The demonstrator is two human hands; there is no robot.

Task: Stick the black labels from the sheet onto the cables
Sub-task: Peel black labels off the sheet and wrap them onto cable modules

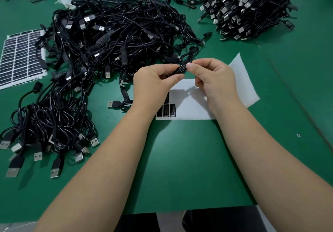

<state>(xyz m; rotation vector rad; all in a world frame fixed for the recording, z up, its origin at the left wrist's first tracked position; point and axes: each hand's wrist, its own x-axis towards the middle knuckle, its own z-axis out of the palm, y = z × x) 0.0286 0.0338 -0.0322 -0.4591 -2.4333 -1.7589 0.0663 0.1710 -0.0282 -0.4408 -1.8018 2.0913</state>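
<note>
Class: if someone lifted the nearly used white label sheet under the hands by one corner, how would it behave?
The white label sheet would probably flop and bend: it looks paper-thin, and its far end already curls up. It likely weighs almost nothing. On the smooth green table it might slide when pushed.

left hand [153, 81]: bare, no sleeve | right hand [214, 77]: bare, no sleeve | forearms uncovered

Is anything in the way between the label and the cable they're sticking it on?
Nothing visible. Both hands, left and right, pinch the cable, and the label already lies on its black casing under the right thumb.
</note>
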